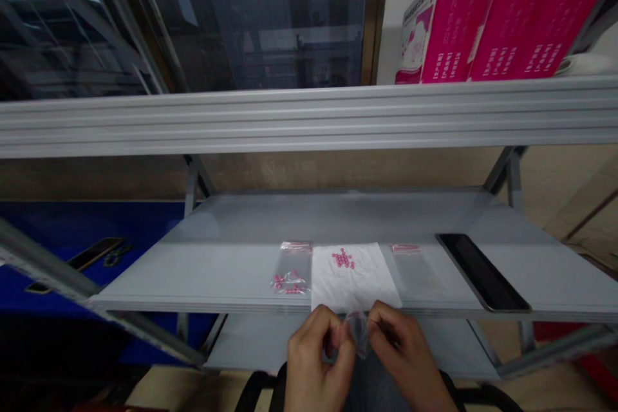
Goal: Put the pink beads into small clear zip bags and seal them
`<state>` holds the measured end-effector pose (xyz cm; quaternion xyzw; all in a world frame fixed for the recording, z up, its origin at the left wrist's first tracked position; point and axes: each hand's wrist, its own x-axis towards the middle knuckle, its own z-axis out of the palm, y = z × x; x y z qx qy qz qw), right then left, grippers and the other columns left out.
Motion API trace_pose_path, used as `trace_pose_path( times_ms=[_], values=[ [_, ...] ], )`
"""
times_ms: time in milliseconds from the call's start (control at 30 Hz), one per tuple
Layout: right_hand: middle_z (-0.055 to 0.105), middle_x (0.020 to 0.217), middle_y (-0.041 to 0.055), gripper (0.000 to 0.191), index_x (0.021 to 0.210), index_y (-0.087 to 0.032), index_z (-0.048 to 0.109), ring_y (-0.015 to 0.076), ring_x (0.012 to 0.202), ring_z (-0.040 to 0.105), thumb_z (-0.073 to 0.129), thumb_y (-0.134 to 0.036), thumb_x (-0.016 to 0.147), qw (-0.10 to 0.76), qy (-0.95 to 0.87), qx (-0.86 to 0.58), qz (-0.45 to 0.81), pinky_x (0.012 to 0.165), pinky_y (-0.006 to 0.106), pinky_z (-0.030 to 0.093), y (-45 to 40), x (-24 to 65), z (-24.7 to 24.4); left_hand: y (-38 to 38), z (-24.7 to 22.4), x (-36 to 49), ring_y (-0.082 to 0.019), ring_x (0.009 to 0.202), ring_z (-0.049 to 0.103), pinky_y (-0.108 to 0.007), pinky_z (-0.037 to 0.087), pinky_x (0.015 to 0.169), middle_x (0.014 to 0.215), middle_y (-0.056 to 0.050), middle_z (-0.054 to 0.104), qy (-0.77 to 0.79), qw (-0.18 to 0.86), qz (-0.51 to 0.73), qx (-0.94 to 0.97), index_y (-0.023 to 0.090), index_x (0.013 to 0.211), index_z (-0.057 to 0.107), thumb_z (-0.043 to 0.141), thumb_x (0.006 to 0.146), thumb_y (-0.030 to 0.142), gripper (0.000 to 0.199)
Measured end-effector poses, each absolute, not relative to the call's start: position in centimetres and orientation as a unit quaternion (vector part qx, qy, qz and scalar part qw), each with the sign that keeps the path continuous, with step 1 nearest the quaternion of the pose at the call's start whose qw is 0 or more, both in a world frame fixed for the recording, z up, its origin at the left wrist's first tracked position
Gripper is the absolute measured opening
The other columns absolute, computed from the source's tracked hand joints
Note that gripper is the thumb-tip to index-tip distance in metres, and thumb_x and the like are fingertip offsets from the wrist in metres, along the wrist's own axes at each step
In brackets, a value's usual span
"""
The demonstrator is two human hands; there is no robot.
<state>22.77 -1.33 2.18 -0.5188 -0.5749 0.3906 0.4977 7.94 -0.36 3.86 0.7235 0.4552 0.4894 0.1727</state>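
Between my two hands, just in front of the shelf's front edge, is a small clear zip bag. My left hand pinches one side of it between thumb and fingers. The opposite side is pinched by my right hand. Beyond them a white tissue lies flat on the shelf, with a cluster of small pink beads on its far half. Left of the tissue lies a clear zip bag holding several pink beads. A flat clear zip bag with a pink-red seal strip lies to its right.
A black tablet or phone lies on the right of the grey shelf. Pink boxes stand above a metal beam. At left, a phone and a beaded bracelet rest on a blue surface.
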Motion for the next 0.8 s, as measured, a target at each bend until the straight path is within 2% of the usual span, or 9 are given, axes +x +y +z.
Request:
trace_pose_path(
  times_ms=[67,100,133,200,333,500,567,667,800],
  values=[
    [0.041,0.054,-0.0049,0.028,0.059,-0.022,0.043,0.0124,0.052,0.04,0.054,-0.033,0.083,0.501,-0.573,-0.501,0.411,0.05,0.024,0.029,-1.4,22.9,2.3,-0.3,4.1,7.4,-0.016,0.064,0.063,-0.024,0.05,0.059,0.071,0.001,0.063,0.414,0.17,0.497,0.743,0.023,0.078,0.055,0.063,0.083,0.021,0.009],
    [0.041,0.054,-0.0048,0.028,0.059,-0.022,0.043,0.0124,0.052,0.04,0.054,-0.032,0.082,0.5,-0.574,-0.492,0.422,0.05,0.024,0.029,-1.4,23.0,2.4,-0.3,4.2,7.2,-0.021,0.079,0.068,-0.029,0.056,0.07,0.088,-0.004,0.069,0.39,0.175,0.486,0.762,0.022,0.094,0.06,0.072,0.078,0.026,0.021],
    [0.041,0.054,-0.0049,0.027,0.059,-0.022,0.043,0.0123,0.052,0.04,0.054,-0.032,0.082,0.497,-0.576,-0.485,0.432,0.05,0.024,0.029,-1.4,23.0,2.4,-0.2,4.2,7.0,-0.026,0.096,0.068,-0.035,0.057,0.082,0.106,-0.009,0.07,0.368,0.183,0.468,0.783,0.022,0.112,0.058,0.079,0.071,0.028,0.047],
    [0.04,0.054,-0.0054,0.025,0.058,-0.022,0.043,0.0118,0.052,0.038,0.054,-0.031,0.079,0.487,-0.574,-0.481,0.45,0.05,0.024,0.028,-1.4,23.0,2.4,-0.2,4.0,6.7,-0.032,0.116,0.062,-0.045,0.053,0.097,0.128,-0.013,0.064,0.343,0.193,0.427,0.814,0.025,0.134,0.048,0.087,0.061,0.025,0.083],
    [0.038,0.052,-0.006,0.02,0.057,-0.022,0.042,0.0114,0.051,0.037,0.054,-0.026,0.073,0.47,-0.572,-0.501,0.449,0.05,0.024,0.027,-1.0,23.1,2.3,0.0,3.5,6.6,-0.03,0.112,0.064,-0.046,0.054,0.095,0.122,-0.009,0.067,0.349,0.207,0.417,0.813,0.029,0.131,0.049,0.085,0.061,0.013,0.08],
    [0.038,0.051,-0.0064,0.021,0.055,-0.023,0.04,0.0108,0.049,0.036,0.053,-0.025,0.072,0.456,-0.59,-0.526,0.408,0.049,0.024,0.027,-0.6,23.4,1.8,0.6,3.0,6.8,-0.028,0.101,0.066,-0.044,0.056,0.087,0.109,-0.005,0.069,0.36,0.233,0.422,0.799,0.027,0.117,0.058,0.084,0.061,0.01,0.064],
    [0.036,0.05,-0.0065,0.027,0.055,-0.023,0.037,0.0108,0.048,0.036,0.052,-0.029,0.077,0.459,-0.605,-0.53,0.377,0.048,0.024,0.028,0.0,23.7,1.6,1.0,2.4,7.0,-0.026,0.096,0.067,-0.041,0.057,0.082,0.104,-0.005,0.07,0.371,0.249,0.442,0.778,0.025,0.111,0.061,0.084,0.064,0.013,0.054],
    [0.04,0.05,-0.0057,0.033,0.057,-0.023,0.04,0.0118,0.047,0.041,0.048,-0.035,0.087,0.45,-0.635,-0.575,0.252,0.049,0.023,0.031,2.0,24.2,1.3,1.6,1.3,7.5,-0.026,0.094,0.068,-0.04,0.056,0.081,0.102,-0.005,0.071,0.393,0.246,0.49,0.738,0.023,0.106,0.064,0.085,0.068,0.023,0.043],
    [0.053,0.058,-0.0015,0.018,0.068,-0.021,0.054,0.0167,0.056,0.052,0.052,-0.029,0.084,0.425,-0.637,-0.631,0.123,0.059,0.027,0.037,5.6,24.4,0.9,2.2,-0.4,8.4,-0.027,0.09,0.067,-0.043,0.055,0.078,0.097,-0.005,0.07,0.439,0.181,0.529,0.703,0.023,0.104,0.067,0.085,0.07,0.037,0.041]
  ],
)
